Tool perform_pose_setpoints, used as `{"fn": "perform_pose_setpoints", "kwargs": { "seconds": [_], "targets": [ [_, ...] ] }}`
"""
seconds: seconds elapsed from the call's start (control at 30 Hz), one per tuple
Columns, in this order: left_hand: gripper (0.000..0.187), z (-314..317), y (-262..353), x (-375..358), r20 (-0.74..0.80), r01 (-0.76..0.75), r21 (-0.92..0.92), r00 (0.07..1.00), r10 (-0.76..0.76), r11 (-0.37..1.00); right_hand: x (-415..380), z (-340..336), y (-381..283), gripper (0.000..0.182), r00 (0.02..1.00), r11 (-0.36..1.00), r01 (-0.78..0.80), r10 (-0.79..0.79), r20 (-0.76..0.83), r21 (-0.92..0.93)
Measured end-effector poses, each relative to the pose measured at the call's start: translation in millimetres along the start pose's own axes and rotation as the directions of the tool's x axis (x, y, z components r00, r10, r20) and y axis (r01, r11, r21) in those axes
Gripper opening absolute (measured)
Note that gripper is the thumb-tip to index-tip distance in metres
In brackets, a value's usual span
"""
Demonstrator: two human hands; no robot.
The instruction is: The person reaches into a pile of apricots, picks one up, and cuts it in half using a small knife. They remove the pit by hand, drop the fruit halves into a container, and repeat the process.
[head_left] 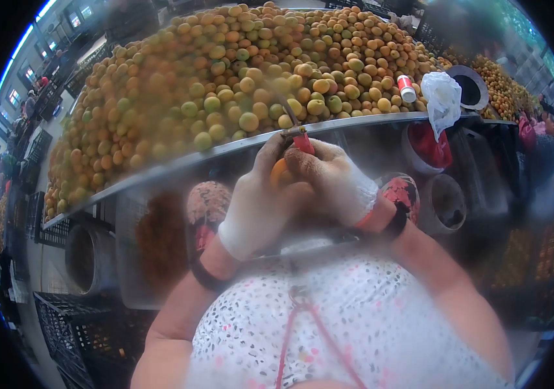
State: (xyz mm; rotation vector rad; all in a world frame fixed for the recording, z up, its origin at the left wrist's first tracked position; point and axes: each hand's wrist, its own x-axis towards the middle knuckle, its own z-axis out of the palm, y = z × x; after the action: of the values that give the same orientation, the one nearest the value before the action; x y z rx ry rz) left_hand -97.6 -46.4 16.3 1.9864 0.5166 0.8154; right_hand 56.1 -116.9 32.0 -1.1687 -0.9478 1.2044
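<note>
Both hands wear white gloves, stained brownish at the fingers, and meet in front of my chest near the table edge. My left hand (260, 201) is closed around an orange-yellow apricot (281, 174), which is partly hidden by the fingers. Pinched in my right hand (336, 180) is a small tool with a red grip (303, 144) and a thin metal end, close above the apricot. Blur keeps me from telling whether the tool touches the fruit. Just beyond my hands, a large heap of apricots (251, 120) lies on the metal-edged table (179, 159).
A red-and-white bottle (406, 89), a white plastic bag (442, 100) and a round dark-centred container (468, 87) sit at the right. Below the table stand a tub (131, 259) with orange-brown contents and buckets (442, 202). Black crates (72, 330) are at lower left. People appear at both sides.
</note>
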Motion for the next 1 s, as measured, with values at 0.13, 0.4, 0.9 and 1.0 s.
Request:
{"fn": "perform_pose_setpoints", "kwargs": {
  "seconds": [0.13, 0.4, 0.9, 1.0],
  "targets": [
    [0.054, 3.1, 12.8, 9.2, 0.087, 0.201, -0.594, 0.979, -0.187, 0.779, 2.2, 4.3, 1.7, 0.021, 0.999, 0.986, 0.036, -0.030, -0.038, 0.165],
    [0.043, -3.4, 14.6, 6.5, 0.214, 0.322, -0.836, 0.937, -0.276, 0.445, -12.6, -25.9, -31.1, 0.023, 0.808, 0.728, 0.447, -0.578, -0.115, -0.519],
    [0.031, 24.5, 39.5, 6.8, 0.059, 0.193, -0.642, 0.977, -0.204, 0.742, -57.8, -2.3, -60.5, 0.020, 0.877, 0.917, 0.386, -0.399, -0.267, -0.101],
    [0.034, 27.7, 44.4, 5.4, 0.011, 0.199, -0.587, 0.971, -0.239, 0.785, -57.7, -3.6, -52.0, 0.022, 0.864, 0.884, 0.423, -0.460, -0.208, -0.199]
  ]
}}
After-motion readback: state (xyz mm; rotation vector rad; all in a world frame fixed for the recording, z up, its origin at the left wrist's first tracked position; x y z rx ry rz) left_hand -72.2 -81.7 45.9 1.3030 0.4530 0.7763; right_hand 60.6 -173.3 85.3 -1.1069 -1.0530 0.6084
